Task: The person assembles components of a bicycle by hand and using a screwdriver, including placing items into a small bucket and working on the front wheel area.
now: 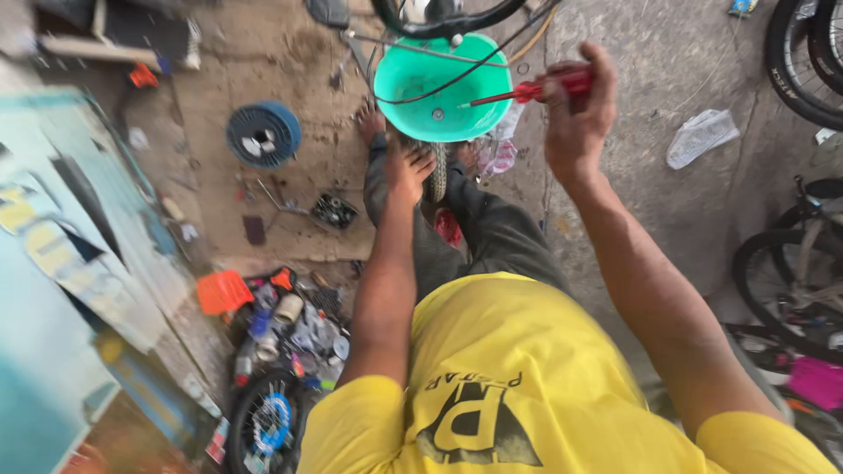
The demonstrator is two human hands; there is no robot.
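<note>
Hands: right (575, 114) grips red screwdriver (536, 89); left (408, 171) hides tyre (437, 175).

Right hand (575, 110) grips a red screwdriver (536, 89) over a teal basin (413, 88).

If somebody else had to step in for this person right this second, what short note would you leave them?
Right hand: raised, gripping a red-handled screwdriver, its tip pointing over the green basin.
Left hand: down on the small tyre that stands between the legs, just below the basin.
Things: a black cable runs across the basin from the wheel rim above it. Loose parts and tools lie in a pile on the ground to the left.
Done: the tool is in hand and the tyre is steadied.
Left: the screwdriver tip touches nothing yet; what has been adjusted so far cannot be told.
</note>
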